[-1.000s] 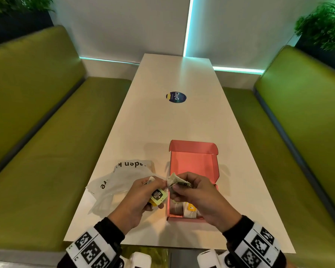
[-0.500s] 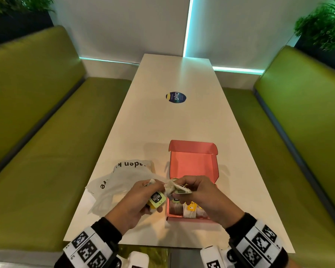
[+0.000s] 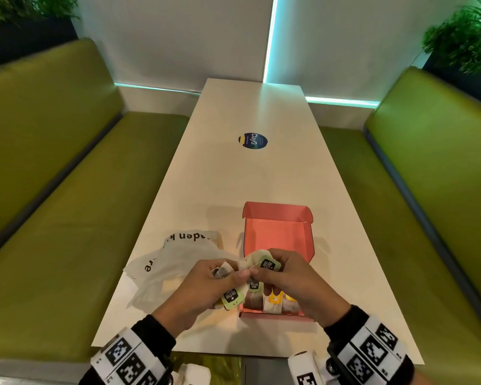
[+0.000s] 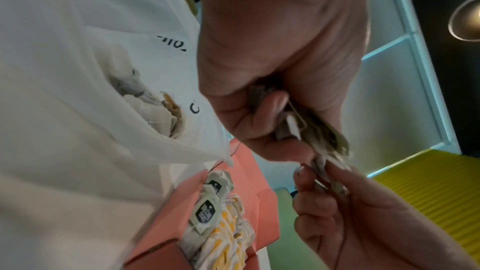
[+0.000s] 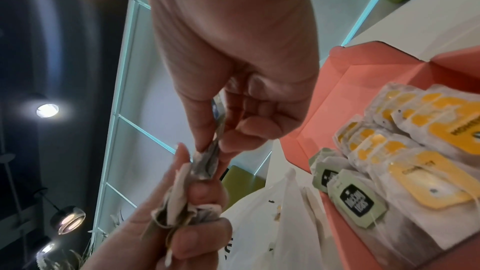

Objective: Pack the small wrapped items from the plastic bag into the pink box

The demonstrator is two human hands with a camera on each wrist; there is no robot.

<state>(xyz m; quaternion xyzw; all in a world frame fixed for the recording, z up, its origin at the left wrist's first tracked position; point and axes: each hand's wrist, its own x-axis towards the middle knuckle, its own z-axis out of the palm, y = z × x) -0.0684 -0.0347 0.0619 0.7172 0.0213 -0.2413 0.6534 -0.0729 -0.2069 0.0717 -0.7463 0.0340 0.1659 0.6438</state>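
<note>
The open pink box (image 3: 278,232) lies on the white table, with several yellow- and green-tagged tea bags (image 3: 272,302) packed in its near end. Just above that end, my left hand (image 3: 233,276) grips a small bunch of tea bags, and a green tag (image 3: 230,297) dangles below it. My right hand (image 3: 261,273) pinches one green-tagged tea bag (image 3: 265,264) that touches the bunch. In the right wrist view its thumb and finger pinch the tea bag (image 5: 207,157) beside the left hand (image 5: 182,223). The white plastic bag (image 3: 178,259) lies left of the box, with more tea bags (image 4: 155,110) inside.
A round dark sticker (image 3: 252,140) sits at mid-table. Green benches (image 3: 67,218) flank both long sides of the table (image 3: 233,190). The near table edge runs just under my wrists.
My hands have drawn closer together over the box's near end. The right hand's tea bag has turned so its green label faces up, and the left hand's dangling tag hangs lower.
</note>
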